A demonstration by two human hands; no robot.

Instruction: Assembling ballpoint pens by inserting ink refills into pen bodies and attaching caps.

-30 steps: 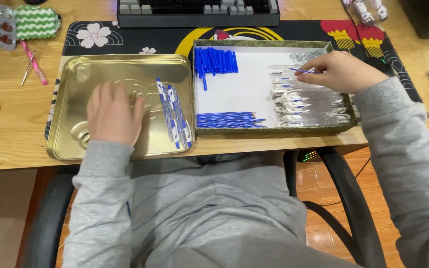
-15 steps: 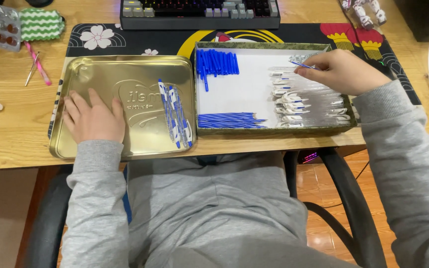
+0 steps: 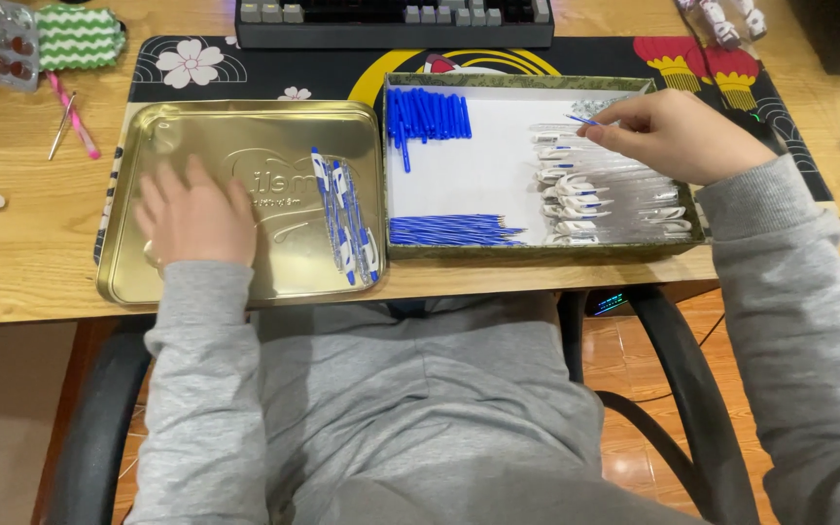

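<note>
The left hand lies flat and open on the gold tin lid, holding nothing. A short row of finished pens lies on the lid just to its right. Beside the lid, a shallow box on the table holds blue refills along its near edge, clear pen barrels at the right and blue caps at the far left. The right hand pinches a thin blue refill over the barrels.
</note>
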